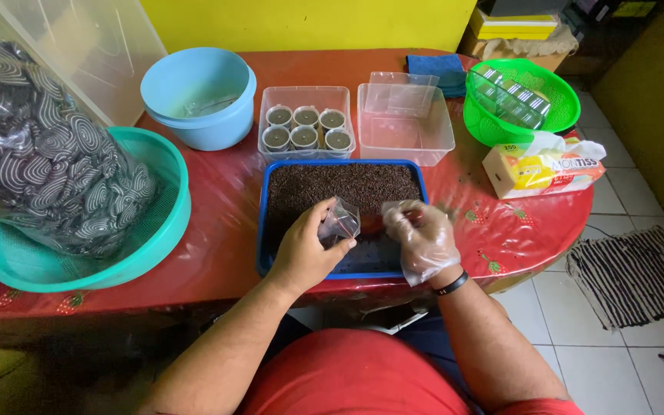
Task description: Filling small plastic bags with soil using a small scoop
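Observation:
A blue tray (262,230) full of dark brown grains lies in front of me on the red table. My left hand (301,250) is bare and holds a small clear plastic cup (339,223) tilted over the tray. My right hand (422,240) wears a thin clear glove and hovers over the tray's right part, fingers bent beside the cup. What the gloved fingers hold is not clear. Behind the tray a clear box (305,96) contains several small filled cups.
An empty clear box (405,134) with a lid stands to the right of the filled box. A light blue bowl (197,96), a teal basket (78,261) holding a patterned bag (48,161), a green basket (520,104), a tissue pack (539,169) and a blue cloth (436,68) surround them.

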